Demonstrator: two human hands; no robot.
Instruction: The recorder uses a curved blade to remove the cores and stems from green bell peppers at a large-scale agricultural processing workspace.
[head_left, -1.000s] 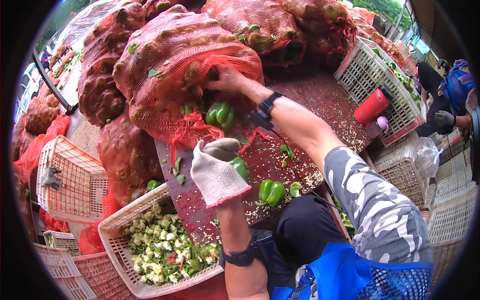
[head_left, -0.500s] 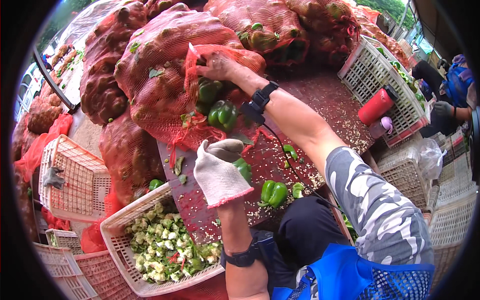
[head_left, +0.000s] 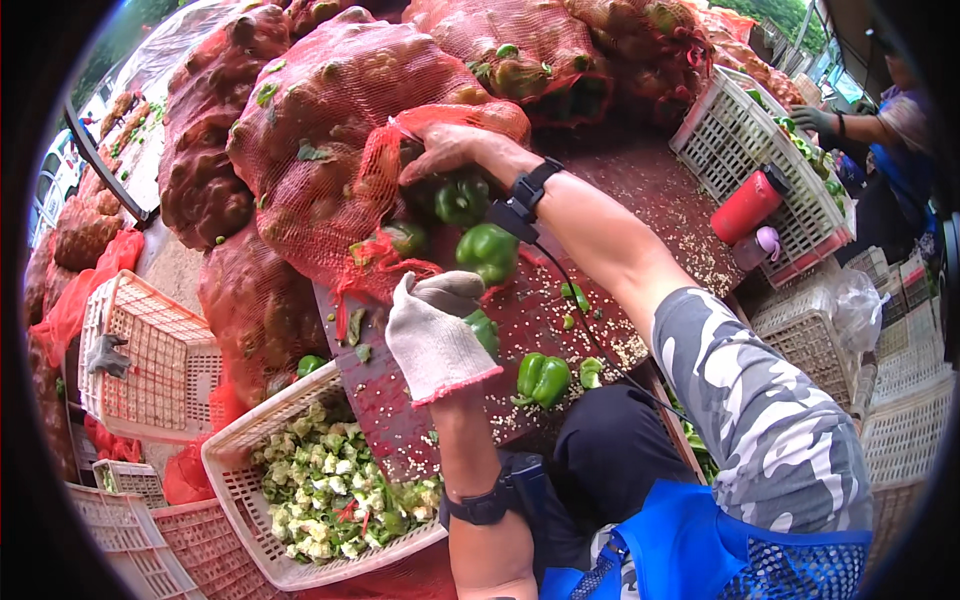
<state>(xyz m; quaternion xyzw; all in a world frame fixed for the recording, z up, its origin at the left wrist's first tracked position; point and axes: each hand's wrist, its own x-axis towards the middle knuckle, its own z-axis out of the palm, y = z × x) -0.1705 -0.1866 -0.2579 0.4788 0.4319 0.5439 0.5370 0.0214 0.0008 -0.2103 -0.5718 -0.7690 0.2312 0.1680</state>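
My bare right hand (head_left: 445, 150) grips the loose mouth of a red mesh bag (head_left: 340, 130) packed with peppers. Some of its fingers are behind the mesh, and a small pale tip shows beside them, too little to name. Just below it, a green bell pepper (head_left: 462, 201) sits in the bag's opening, and another bell pepper (head_left: 487, 253) lies in front. My left hand (head_left: 440, 325), in a whitish knit glove, is closed on a green bell pepper (head_left: 484, 332), partly hidden by the glove. Nearer my knee, a whole bell pepper (head_left: 543, 380) rests on the dark red board (head_left: 400, 420).
A white crate (head_left: 225, 480) of pepper cores stands at lower left. Another crate (head_left: 150, 420) is behind it. At right, a crate (head_left: 700, 140) holds green pieces beside a red bottle (head_left: 748, 205). Seeds scatter the board. A co-worker's gloved hand (head_left: 815, 120) shows at far right.
Peppers have tumbled out of the bag's mouth toward me and to the right. My right hand has shifted slightly with the mesh, while my left stays nearly still. The co-worker's gloved hand has risen.
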